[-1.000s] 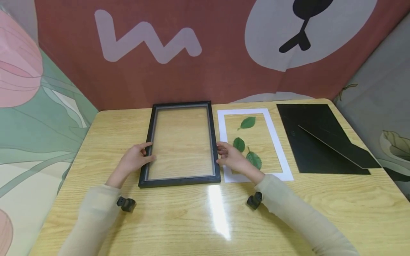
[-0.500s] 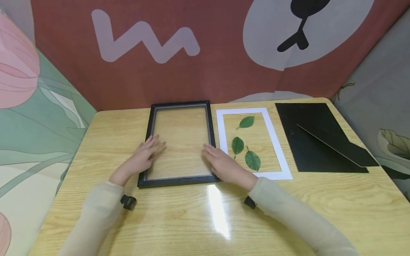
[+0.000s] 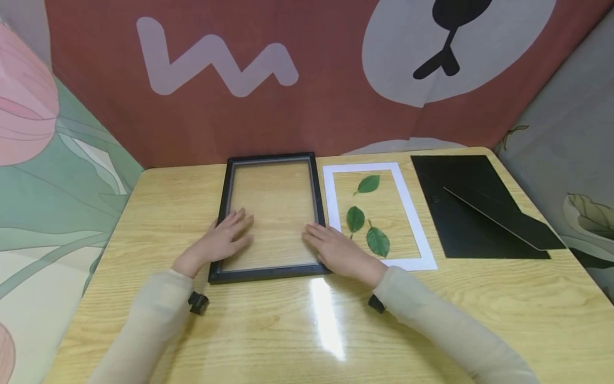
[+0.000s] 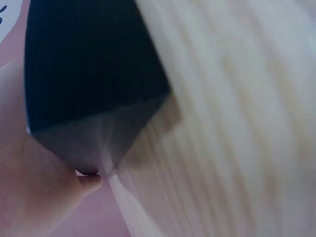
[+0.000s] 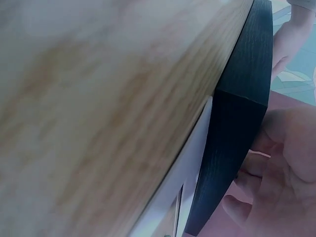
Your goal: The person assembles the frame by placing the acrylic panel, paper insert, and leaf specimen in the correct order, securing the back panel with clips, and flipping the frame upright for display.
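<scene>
A black picture frame (image 3: 273, 272) lies flat on the wooden table, its middle showing the wood grain below. Over its left side reaches my left hand (image 3: 221, 238), fingers straight and spread above the inner area. My right hand (image 3: 338, 252) lies across the right side, its fingers extended inward over the frame. In the right wrist view the fingers (image 5: 247, 180) are beside the black frame edge (image 5: 237, 116). The left wrist view has the frame's corner (image 4: 94, 64) close up, with part of the hand (image 4: 34, 182) beside it. Whether the fingertips touch the surface is unclear.
Right of the frame lies a white mat border (image 3: 411, 213) with three green leaves (image 3: 378, 241) inside its opening. Farther right is a black backing board (image 3: 438, 224) with a raised stand flap (image 3: 508, 221). A patterned cloth (image 3: 326, 117) hangs behind the table.
Both hands have let go of the frame's outer sides and moved inward over it, their fingers straightening. In the last half second the left hand has shifted slightly right; the frame stays in place.
</scene>
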A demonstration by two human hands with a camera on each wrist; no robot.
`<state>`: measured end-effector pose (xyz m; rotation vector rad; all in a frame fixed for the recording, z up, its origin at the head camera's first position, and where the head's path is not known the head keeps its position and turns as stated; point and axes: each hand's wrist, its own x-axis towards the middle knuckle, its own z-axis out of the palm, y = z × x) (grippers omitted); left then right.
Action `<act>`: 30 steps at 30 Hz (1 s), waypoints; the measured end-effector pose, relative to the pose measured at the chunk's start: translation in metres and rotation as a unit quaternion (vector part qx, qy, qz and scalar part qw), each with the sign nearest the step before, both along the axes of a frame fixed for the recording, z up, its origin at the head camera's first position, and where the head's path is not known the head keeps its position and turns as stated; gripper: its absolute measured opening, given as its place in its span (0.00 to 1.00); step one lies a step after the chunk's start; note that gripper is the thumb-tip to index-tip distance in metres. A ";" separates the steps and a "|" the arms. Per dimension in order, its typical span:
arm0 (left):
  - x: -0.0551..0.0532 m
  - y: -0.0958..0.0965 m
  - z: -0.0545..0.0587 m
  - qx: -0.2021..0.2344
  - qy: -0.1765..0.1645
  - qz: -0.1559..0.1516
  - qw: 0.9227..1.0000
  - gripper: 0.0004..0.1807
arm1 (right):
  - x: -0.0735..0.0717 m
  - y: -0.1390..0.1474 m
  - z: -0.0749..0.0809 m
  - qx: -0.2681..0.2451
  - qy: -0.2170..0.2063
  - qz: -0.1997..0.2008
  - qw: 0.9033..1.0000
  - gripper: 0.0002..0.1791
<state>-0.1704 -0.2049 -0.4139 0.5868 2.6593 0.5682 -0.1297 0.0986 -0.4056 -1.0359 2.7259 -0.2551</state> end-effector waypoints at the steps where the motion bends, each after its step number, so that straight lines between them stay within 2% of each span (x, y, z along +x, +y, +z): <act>1: 0.001 0.001 0.000 -0.004 0.003 -0.001 1.000 0.34 | 0.000 0.001 0.000 0.000 0.003 0.001 1.000 0.29; 8: 0.005 0.007 0.001 -0.003 0.011 -0.006 1.000 0.37 | 0.004 0.005 0.000 -0.023 0.010 -0.006 1.000 0.27; 11: 0.005 0.008 0.001 -0.003 0.014 -0.009 1.000 0.37 | 0.005 0.008 0.000 -0.070 -0.020 -0.025 0.997 0.28; 13: 0.005 0.007 0.000 -0.008 0.013 -0.009 1.000 0.37 | 0.004 0.011 0.000 -0.114 -0.038 -0.048 0.992 0.27; 15: 0.005 0.007 -0.001 -0.011 0.015 -0.011 1.000 0.38 | 0.003 0.018 0.002 -0.164 -0.066 -0.090 0.980 0.28; 17: 0.005 0.007 -0.001 -0.012 0.015 -0.011 1.000 0.38 | 0.001 0.028 0.003 -0.204 -0.073 -0.130 0.967 0.27; 21: 0.005 0.008 -0.002 -0.012 0.016 -0.013 1.000 0.38 | -0.007 0.059 0.006 -0.271 -0.086 -0.210 0.935 0.25; 26: 0.003 0.009 -0.002 -0.011 0.024 -0.016 1.000 0.38 | -0.018 0.104 0.012 -0.294 -0.112 -0.285 0.905 0.22; 30: 0.003 0.009 -0.002 -0.013 0.024 -0.017 0.999 0.38 | -0.023 0.137 0.016 -0.279 -0.133 -0.336 0.890 0.23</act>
